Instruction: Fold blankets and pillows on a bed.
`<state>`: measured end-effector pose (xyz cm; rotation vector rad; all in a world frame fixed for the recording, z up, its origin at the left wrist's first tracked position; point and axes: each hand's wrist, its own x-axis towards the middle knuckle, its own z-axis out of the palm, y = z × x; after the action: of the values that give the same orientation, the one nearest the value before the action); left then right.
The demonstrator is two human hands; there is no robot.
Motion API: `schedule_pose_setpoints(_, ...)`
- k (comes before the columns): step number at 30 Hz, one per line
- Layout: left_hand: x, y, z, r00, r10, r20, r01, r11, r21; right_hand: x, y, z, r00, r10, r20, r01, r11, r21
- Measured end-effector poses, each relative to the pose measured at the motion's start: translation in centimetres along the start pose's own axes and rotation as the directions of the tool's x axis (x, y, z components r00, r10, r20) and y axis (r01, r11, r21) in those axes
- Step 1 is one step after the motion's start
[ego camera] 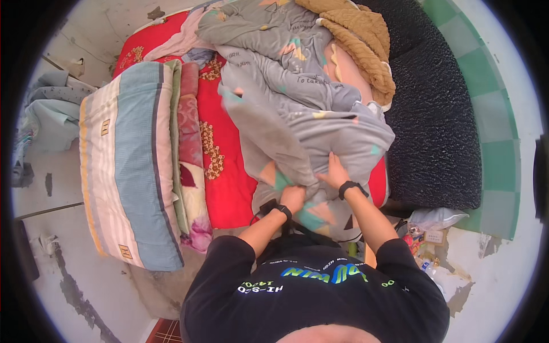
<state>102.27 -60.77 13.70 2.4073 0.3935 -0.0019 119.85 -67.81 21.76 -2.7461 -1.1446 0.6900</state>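
A rumpled grey fleece blanket [296,133] with coloured triangles and lettering lies over the middle of a bed. Near its front edge, my left hand [293,200] is curled into a fist around a bunched fold of the fabric. Slightly farther up and to the right, my right hand [336,173] rests on the blanket with fingers stretched forward and thumb apart. Part of the blanket's left side is blurred. Under it shows a red bed sheet [229,167] with gold flower patterns.
On the left is a folded striped quilt [137,167] beside a folded floral blanket [191,141]. A brown fleece cover [360,47] is heaped at the back right. A black padded headboard [433,128] lines the right side. Clothes [53,111] hang at far left.
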Motion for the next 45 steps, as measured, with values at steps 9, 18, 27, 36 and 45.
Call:
schedule_pose_setpoints(9, -13.6, -0.2, -9.2, 0.764, -0.645, -0.033, 0.630, 0.756, -0.177, 0.8, 5.7, 6.0, 0.962, 0.239, -0.129, -0.240, 0.971, 0.007)
schedule_pose_setpoints(18, -35.1, 19.8, -23.8, 0.422, -0.841, -0.338, 0.377, 0.502, -0.778, 3.6, 16.1, 7.1, 0.937, 0.278, -0.213, -0.237, 0.951, 0.199)
schedule_pose_setpoints(27, -50.9, -13.1, -1.7, 0.136, -0.740, 0.658, 0.821, -0.288, -0.493, -4.6, 12.0, 2.5, 0.904, 0.268, -0.332, -0.121, 0.907, 0.403)
schedule_pose_setpoints(36, -31.2, -25.1, -7.3, 0.569, -0.821, -0.044, 0.460, 0.362, -0.810, -10.2, 3.0, -5.7, 0.810, 0.108, -0.577, 0.427, 0.565, 0.705)
schedule_pose_setpoints(45, -20.9, -11.4, -17.9, 0.845, -0.523, 0.112, 0.229, 0.165, -0.959, -24.2, -23.0, -7.8, 0.315, -0.891, -0.326, 0.579, -0.092, 0.810)
